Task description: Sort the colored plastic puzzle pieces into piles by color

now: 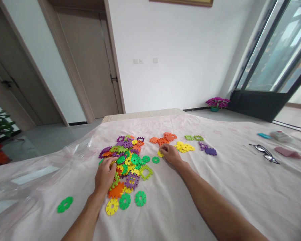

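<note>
A mixed heap of plastic interlocking discs (pixel 126 160) in green, yellow, orange and purple lies on a pale pink cloth (pixel 190 201). My left hand (pixel 104 175) rests on the heap's near left side, its fingers curled onto the pieces. My right hand (pixel 170 154) reaches further out, its fingertips pinched on a small yellow disc (pixel 160 154). Beyond it lie sorted groups: orange pieces (pixel 163 138), yellow pieces (pixel 184 147), light green pieces (pixel 194 137) and purple pieces (pixel 207 149).
A lone green disc (pixel 64 204) lies at the near left. Clear plastic packaging (pixel 40 174) covers the cloth's left side. Black glasses (pixel 264 153), a pink case (pixel 288 152) and a white object (pixel 281 136) sit at the right. Doors and a potted flower (pixel 217 103) stand beyond.
</note>
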A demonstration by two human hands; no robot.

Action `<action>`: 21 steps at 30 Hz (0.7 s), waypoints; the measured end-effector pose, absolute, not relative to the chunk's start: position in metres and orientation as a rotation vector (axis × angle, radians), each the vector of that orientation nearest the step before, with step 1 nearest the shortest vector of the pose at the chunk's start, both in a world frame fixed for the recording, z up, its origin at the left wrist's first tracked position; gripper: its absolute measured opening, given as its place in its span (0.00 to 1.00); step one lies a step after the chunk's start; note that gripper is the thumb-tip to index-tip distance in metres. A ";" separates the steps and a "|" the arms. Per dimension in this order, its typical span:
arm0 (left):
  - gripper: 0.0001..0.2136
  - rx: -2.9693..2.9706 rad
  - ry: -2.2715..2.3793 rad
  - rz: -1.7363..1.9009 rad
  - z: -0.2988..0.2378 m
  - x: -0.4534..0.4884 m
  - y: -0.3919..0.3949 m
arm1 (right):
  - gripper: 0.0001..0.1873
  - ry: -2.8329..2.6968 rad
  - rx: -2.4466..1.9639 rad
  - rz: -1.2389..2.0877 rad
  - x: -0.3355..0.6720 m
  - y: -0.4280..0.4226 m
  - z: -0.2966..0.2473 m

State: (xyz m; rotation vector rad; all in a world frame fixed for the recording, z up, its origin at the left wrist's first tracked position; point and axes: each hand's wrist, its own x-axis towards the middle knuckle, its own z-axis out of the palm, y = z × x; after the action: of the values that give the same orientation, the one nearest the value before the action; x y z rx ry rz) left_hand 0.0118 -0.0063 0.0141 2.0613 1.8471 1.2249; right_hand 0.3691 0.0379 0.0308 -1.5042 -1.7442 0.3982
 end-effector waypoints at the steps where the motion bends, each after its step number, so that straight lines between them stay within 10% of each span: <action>1: 0.15 2.062 1.844 1.227 0.014 0.012 -0.006 | 0.08 -1.721 -1.530 0.364 0.370 0.039 0.030; 21: 0.15 2.062 1.849 1.204 0.018 0.013 -0.008 | 0.08 -2.072 -1.427 0.240 0.363 0.032 0.032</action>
State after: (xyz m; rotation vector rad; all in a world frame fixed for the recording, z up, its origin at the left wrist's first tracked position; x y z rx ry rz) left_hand 0.0133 -0.0082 0.0179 2.0621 1.8486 1.2038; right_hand 0.3634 0.0320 0.0323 -1.4265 -2.0724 0.2399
